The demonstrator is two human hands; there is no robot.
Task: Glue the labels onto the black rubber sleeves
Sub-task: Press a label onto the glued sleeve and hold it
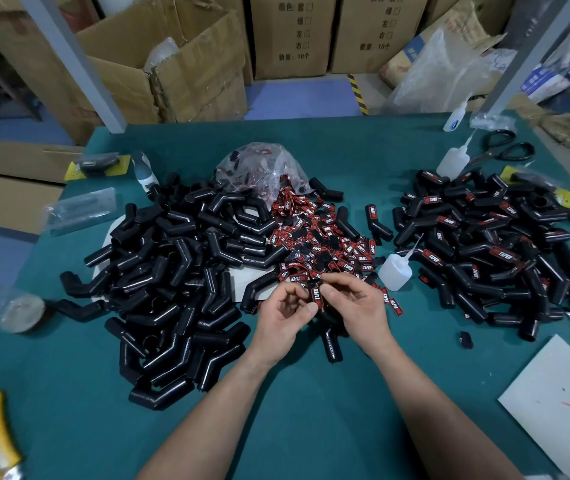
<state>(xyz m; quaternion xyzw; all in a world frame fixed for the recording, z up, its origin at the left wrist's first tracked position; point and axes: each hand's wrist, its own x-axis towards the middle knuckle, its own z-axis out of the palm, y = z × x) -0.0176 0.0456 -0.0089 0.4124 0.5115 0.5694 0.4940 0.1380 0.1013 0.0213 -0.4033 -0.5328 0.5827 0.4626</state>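
Black label [314,294] pinched between left hand [285,315] and right hand [359,308].

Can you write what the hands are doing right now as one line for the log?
step: pressing label on | hands: left, right, both holding a labelled sleeve | glue bottle: on table, untouched | plain sleeves left, labelled right

Head camera looks forward and down, close over the table [311,427].
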